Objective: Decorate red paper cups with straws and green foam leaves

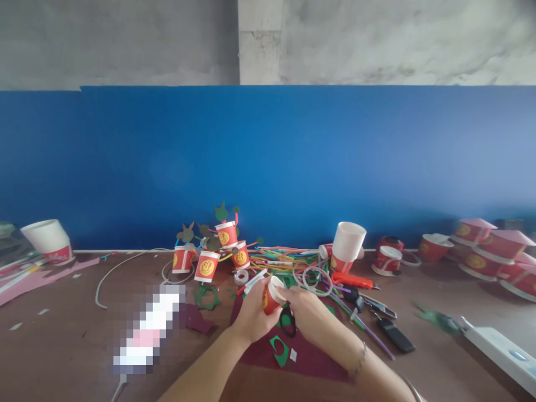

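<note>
Brown surface [71,346] is lying beneath.
Left hand [252,312] is grasping a cup [270,301], presumably steadying it; right hand [305,308] is touching its three-o'clock rim, grip indeterminate.

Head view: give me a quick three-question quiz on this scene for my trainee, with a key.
1. True or false: the left hand is empty.
2. What colour is the cutter in front of a tall cup stack? A blue, B orange, C white.
3. Fill in: the green scrap beside the small white scrap lies on a ___ sheet.

Key: 1. False; it grips a small cup. 2. B. 3. Maroon.
</note>
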